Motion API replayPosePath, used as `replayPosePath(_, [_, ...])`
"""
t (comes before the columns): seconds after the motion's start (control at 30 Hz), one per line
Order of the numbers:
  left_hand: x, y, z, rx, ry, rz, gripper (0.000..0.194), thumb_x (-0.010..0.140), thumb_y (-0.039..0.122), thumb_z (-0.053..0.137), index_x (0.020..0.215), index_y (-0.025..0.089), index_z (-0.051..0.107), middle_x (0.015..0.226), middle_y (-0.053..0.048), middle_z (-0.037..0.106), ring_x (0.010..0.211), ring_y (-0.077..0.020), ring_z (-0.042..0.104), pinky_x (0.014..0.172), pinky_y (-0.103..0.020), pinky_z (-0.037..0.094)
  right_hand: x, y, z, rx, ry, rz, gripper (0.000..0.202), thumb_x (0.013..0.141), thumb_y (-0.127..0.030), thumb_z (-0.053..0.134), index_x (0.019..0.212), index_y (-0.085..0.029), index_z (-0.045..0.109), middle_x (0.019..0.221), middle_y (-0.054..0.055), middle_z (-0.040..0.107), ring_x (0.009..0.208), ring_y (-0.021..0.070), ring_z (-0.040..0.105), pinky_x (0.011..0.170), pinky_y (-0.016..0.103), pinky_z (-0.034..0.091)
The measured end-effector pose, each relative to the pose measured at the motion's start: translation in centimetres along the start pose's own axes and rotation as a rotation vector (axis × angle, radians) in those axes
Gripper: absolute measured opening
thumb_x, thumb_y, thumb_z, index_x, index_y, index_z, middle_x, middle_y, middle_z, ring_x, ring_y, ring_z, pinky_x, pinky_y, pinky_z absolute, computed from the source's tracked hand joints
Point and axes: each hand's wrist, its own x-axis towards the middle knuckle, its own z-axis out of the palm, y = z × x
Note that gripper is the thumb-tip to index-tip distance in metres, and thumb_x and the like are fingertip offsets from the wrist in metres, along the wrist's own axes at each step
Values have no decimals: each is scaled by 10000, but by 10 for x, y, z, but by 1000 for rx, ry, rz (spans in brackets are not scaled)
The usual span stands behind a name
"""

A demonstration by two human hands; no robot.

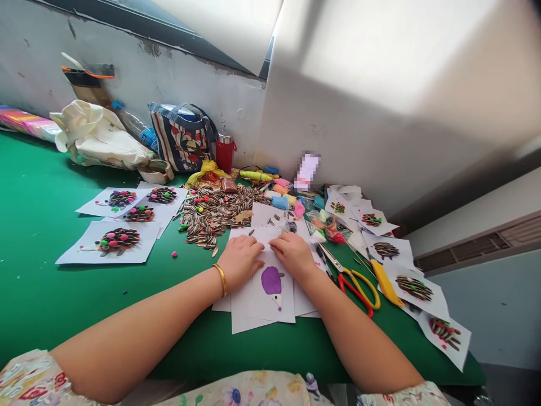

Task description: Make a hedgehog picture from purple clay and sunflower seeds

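Observation:
White paper sheets [249, 316] lie stacked in front of me, the top one bearing a purple clay hedgehog body [271, 280] with a white face pointing toward me. My left hand [240, 258] rests on the upper left of the sheets, fingers bent inward. Across from it, my right hand [293, 254] lies at the upper right, its fingertips close together near the left ones. Whatever is between the fingertips of either hand is too small to make out. Just beyond them is a pile of striped sunflower seeds [207, 217] with small coloured balls.
Finished seed hedgehog cards [147, 228] lie at left, more cards [401, 259] at right. Yellow-handled scissors [359, 282], red-handled scissors [359, 299] and a yellow cutter [385, 282] sit right of my hand. Behind are clay packs [279, 203], a phone [307, 170], a red bottle [224, 153] and bags [183, 138].

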Motion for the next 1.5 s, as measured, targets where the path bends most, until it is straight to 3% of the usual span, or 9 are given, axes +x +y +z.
replayPosePath(0.2, [3,-3,4,-38,-19,-107,181,847,352,665,970,223,635,1055,-64,624,1042,-271,526,881,-421,368,-27,-3,-22,361,142,256,160,892,-225,553,973,-213,691,899,45,697,825,183,618,774,320,491])
replayPosePath(0.33, [9,-4,3,-32,-19,-125,56,871,265,620,849,216,632,958,-44,653,970,-240,557,825,-383,360,-47,-9,-27,497,115,416,154,842,-270,612,963,-206,684,870,29,689,725,157,592,661,282,477])
replayPosePath(0.57, [16,-10,-3,7,4,-167,147,910,238,519,832,222,643,863,-33,683,888,-230,600,742,-364,338,-67,-18,-25,581,1,511,138,826,-256,611,947,-211,658,855,16,680,724,153,596,653,272,472])
replayPosePath(0.7, [17,-14,-2,33,17,-170,149,912,267,522,857,223,653,885,-39,684,895,-235,599,736,-362,341,-68,-25,-24,556,-115,435,113,828,-183,600,897,-224,680,873,14,681,811,164,613,743,290,481])
replayPosePath(0.87, [17,-14,-1,59,2,-166,158,917,277,519,860,220,654,891,-42,678,898,-235,592,715,-354,341,-62,-34,-24,494,-124,343,119,833,-146,623,863,-224,708,865,26,635,834,165,589,724,282,466])
replayPosePath(1.5, [18,-12,-3,75,-20,-185,158,907,277,518,856,218,656,883,-47,679,875,-233,602,700,-344,360,-63,-36,-18,373,-145,288,134,825,-161,684,919,-242,733,907,33,668,900,187,611,804,317,500])
